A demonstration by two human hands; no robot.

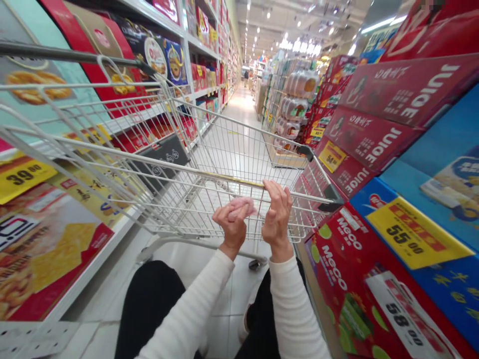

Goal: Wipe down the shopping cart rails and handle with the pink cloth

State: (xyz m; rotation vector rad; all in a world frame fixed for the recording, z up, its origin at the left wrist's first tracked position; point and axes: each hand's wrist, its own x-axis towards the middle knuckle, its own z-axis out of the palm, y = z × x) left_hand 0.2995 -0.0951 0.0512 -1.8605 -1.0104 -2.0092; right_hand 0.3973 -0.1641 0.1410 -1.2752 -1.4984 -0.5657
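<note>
I am low down behind a wire shopping cart (pixel 224 149) in a store aisle. My left hand (pixel 231 224) is closed around a small pink cloth (pixel 242 205), held against the cart's back wire panel. My right hand (pixel 277 212) has its fingers hooked over the top wire of the cart's rear edge, just right of the cloth. Both arms wear white sleeves. My dark trousers show below.
Shelves with red and teal boxes and yellow price tags (pixel 22 174) line the left. Stacked red juice and Meco cartons (pixel 348 249) crowd the right, close to the cart. The tiled aisle (pixel 239 107) runs ahead past a pallet of bottled goods (pixel 295 99).
</note>
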